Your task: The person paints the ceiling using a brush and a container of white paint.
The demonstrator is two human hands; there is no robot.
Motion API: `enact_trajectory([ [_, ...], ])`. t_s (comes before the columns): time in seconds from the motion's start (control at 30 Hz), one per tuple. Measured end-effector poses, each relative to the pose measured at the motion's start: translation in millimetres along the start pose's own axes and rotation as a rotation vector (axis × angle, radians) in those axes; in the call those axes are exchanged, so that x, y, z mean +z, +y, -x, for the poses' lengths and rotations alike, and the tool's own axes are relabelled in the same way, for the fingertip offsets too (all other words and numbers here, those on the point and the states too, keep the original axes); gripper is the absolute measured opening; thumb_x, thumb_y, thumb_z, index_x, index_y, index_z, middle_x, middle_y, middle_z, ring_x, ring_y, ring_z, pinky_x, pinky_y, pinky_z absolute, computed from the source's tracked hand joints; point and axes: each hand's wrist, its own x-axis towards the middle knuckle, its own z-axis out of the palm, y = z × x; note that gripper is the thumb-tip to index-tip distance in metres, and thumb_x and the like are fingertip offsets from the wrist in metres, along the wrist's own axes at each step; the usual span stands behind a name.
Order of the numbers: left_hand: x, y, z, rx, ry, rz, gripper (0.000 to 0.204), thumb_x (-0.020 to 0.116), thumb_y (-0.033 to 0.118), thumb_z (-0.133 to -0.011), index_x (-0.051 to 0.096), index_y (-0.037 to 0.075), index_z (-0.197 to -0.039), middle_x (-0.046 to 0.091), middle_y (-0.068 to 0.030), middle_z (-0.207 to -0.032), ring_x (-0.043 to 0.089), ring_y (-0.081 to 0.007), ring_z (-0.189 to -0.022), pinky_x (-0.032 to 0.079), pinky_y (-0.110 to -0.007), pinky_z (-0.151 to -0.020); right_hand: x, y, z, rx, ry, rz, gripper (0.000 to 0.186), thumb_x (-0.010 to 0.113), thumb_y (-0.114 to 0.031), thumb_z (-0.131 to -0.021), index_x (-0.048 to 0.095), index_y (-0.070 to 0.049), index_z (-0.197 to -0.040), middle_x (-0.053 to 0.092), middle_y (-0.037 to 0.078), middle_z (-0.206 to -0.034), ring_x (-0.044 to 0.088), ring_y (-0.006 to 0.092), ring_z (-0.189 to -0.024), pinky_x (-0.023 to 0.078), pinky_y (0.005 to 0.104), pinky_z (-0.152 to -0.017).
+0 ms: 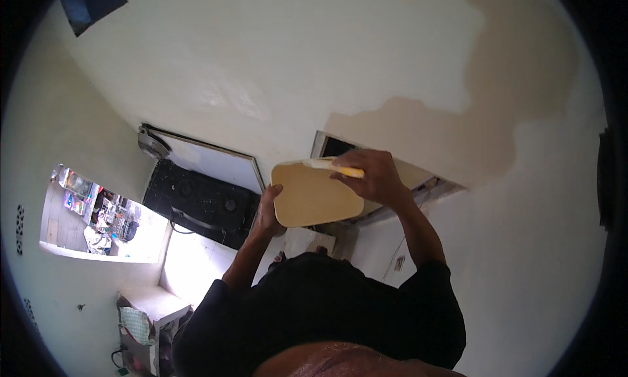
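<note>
At the cream tray (313, 197) clasped in the left grip (267, 212), the right grip (370, 172) holds a yellow-handled tool (345, 171).

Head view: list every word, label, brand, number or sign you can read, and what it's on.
None can be read.
Tray: no legible lettering.
Yellow-handled tool: no legible lettering.
Stove: no legible lettering.
Coloured items, far left: any print too small and blurred to read.

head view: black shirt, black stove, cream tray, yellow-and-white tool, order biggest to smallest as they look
1. Black shirt
2. Black stove and cream tray: too close to rank
3. Yellow-and-white tool, partly hidden
</note>
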Motion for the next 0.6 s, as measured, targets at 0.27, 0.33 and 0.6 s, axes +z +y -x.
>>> enact_trajectory([
  [0.27, -8.5, -8.8, -9.5, 0.052, 0.060, -0.133, 0.038, 0.042, 0.026, -0.092, 0.053, -0.003, -0.114, 0.060, -0.0109, -0.100, 0.062, -0.0196, -0.088, 0.052, -0.033, -0.076, -20.5, -15.6, 10.6, 0.075, 0.073, -0.108, 0.021, 0.081, -0.009, -0.069, 0.069, -0.005, -0.086, 0.071, 0.009, -0.082, 0.069, 0.0198, -0.067, 0.053, 0.0293, -0.062],
  [0.33, 4.4, -2.3, -7.8, -0.005, 0.155, 0.181, 0.035, 0.043, 0.023, -0.092, 0.053, -0.004, -0.112, 0.059, -0.0105, -0.099, 0.061, -0.0194, -0.087, 0.052, -0.034, -0.078, -16.6, -20.1, 15.8, 0.089, 0.002, -0.164, 0.021, 0.082, -0.009, -0.069, 0.069, -0.005, -0.085, 0.071, 0.009, -0.082, 0.069, 0.0200, -0.067, 0.053, 0.0293, -0.062],
  [0.6, 3.3, 0.7, -14.7, 0.033, 0.152, 0.099, 0.040, 0.038, 0.031, -0.094, 0.055, -0.001, -0.111, 0.062, -0.0111, -0.099, 0.062, -0.0198, -0.089, 0.051, -0.033, -0.080, -15.1, -27.6, 26.0, -0.010, 0.065, 0.035, 0.019, 0.081, -0.009, -0.070, 0.068, -0.003, -0.083, 0.069, 0.006, -0.076, 0.067, 0.0183, -0.066, 0.052, 0.0284, -0.062],
])
